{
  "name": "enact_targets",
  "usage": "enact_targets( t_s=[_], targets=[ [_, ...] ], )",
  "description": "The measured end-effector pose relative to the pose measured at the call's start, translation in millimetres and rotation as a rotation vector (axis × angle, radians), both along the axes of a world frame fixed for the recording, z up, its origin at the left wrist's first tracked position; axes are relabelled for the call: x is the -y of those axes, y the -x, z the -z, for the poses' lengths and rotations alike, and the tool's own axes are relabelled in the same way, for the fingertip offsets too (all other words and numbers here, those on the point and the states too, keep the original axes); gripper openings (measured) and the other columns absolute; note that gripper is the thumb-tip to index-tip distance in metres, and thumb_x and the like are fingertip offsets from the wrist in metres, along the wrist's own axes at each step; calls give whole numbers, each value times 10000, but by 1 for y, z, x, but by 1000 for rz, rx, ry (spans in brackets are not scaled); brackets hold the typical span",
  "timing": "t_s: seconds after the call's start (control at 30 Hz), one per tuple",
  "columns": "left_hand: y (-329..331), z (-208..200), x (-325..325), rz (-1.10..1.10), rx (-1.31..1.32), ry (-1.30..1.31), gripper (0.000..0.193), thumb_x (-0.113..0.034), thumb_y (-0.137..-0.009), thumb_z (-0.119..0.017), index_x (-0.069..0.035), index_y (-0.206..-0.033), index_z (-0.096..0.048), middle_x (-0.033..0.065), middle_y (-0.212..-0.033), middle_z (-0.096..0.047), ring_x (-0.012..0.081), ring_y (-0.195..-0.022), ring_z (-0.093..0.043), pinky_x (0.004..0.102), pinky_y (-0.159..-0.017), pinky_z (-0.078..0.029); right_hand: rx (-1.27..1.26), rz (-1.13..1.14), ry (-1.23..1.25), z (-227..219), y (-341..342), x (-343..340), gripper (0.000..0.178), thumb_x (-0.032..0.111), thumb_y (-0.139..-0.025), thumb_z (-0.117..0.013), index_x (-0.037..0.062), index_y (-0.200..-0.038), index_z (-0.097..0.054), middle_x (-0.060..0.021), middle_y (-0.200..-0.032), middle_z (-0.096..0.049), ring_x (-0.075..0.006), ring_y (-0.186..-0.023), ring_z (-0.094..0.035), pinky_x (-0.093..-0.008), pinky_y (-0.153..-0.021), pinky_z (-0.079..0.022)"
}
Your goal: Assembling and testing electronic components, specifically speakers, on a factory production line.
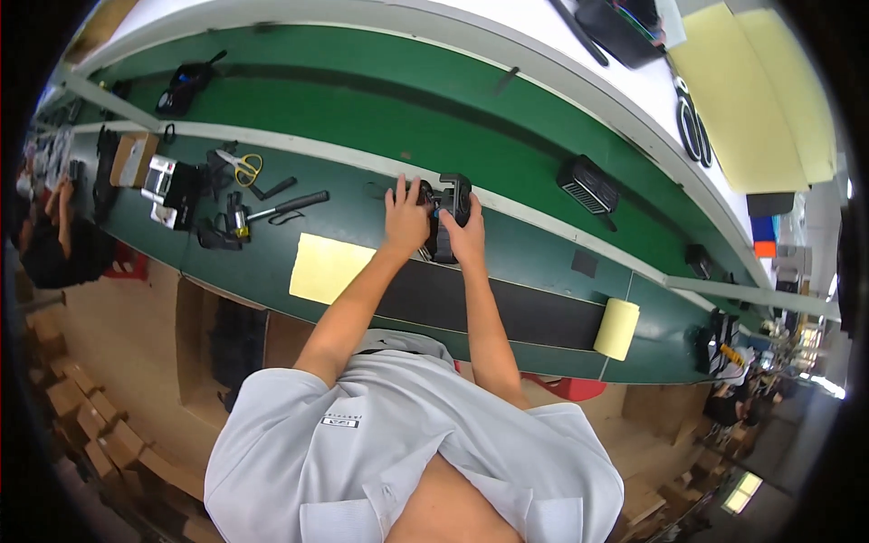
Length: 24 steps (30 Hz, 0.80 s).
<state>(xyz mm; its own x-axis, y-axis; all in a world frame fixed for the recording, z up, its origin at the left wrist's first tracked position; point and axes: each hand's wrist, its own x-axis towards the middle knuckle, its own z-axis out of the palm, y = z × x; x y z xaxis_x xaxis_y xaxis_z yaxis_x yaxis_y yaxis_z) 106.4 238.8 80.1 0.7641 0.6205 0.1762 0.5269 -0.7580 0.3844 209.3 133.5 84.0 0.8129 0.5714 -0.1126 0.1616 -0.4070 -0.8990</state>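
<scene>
For steady handling, let the right grip (464, 233) bear the black device (444, 249) firmly while the left grip (407, 217) works with light fingertip pressure, and do the fiddly part low over the desk (262, 258) so that a slipped piece does not fall far. Pressing evenly from both sides should stop it twisting. The device lies between the two, at the far end of the forearms, just beyond the black mat (543, 315); whether it rests on the desk or is lifted, I cannot tell. The right grip is closed around its right side, thumb on the near face; the left has its fingers spread against the left side, and whether they pinch anything is hidden.
</scene>
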Motion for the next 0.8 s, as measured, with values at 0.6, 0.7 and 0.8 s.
enact_targets(
  t_s=[0.6, 0.7, 0.8],
  targets=[
    [44, 29, -23, -232, 625, 621, 431, -136, -725, -782, -44, -1116, -626, 96, -1107, -692, 288, -1104, -618, 437, -946, -442, 473, -346, 313, -18, 21, -23, 983, 409, -682, -826, 111, -1496, -362, -251, -1239, -487, -417, -1107, -530, -486, -954, -457],
    [45, 26, -23, -233, 577, 554, 464, -82, -701, -789, -6, -1133, -638, 154, -1128, -693, 332, -1058, -652, 425, -924, -497, 519, -375, 290, -16, 23, -22, 988, 411, -677, -827, 108, -1496, -364, -249, -1240, -486, -420, -1110, -528, -490, -954, -456],
    [44, 29, -20, -300, 506, 352, 510, -86, -694, -794, -9, -1171, -633, 176, -1158, -682, 328, -1066, -649, 419, -920, -499, 539, -394, 300, -15, 22, -22, 990, 414, -674, -827, 111, -1496, -367, -248, -1242, -482, -422, -1113, -525, -492, -950, -456]
  ],
)
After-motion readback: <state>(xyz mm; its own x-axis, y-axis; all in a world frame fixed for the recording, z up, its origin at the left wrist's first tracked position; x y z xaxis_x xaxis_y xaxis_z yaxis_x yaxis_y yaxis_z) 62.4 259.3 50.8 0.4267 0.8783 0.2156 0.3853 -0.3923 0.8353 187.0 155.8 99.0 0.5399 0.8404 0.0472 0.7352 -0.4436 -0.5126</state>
